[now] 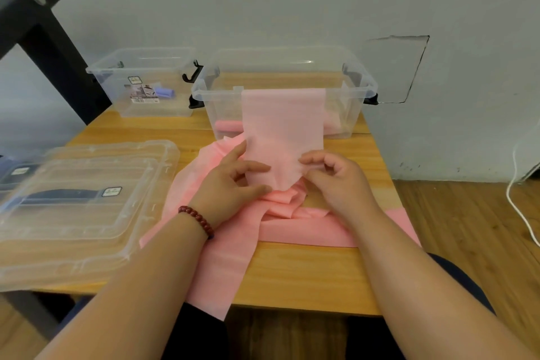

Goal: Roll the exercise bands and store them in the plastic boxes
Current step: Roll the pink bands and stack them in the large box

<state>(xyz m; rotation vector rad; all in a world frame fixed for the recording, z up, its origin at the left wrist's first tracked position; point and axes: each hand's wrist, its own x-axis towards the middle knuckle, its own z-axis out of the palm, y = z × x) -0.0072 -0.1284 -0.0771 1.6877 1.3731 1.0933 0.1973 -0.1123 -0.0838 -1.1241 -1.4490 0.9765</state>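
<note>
— Starting left: why lids [87, 199] stacked flat at the table [306, 278] edge?
— Probably parked there to leave both boxes open for loading. Lying one on the other, clear of the work.
— Behind them, small box [114, 93]?
— Holding a purple roll [165, 92], so likely finished with. Set back toward the wall.
— And big box [358, 88], just right of it?
— Placed dead ahead, near both hands. Has a pink roll [229, 126] on its floor, left side. Also serving as a rack: band [283, 120] draped over the near rim and hanging down the front wall to the table, presumably to keep it flat and straight for rolling.
— Grip?
— Left hand [230, 184] pinching the band's lower end between thumb and fingers, forefinger laid along the left edge. Right hand [336, 181] curled, fingertips nipping the same end from the right. Looks like setting up the first turn of the roll, down against the table.
— Pink heap [222, 266] underneath?
— More band, crumpled below the wrists and spilling over the near edge. Cannot tell whether one piece or several. Worth pulling clear before rolling, or risk winding it in.
</note>
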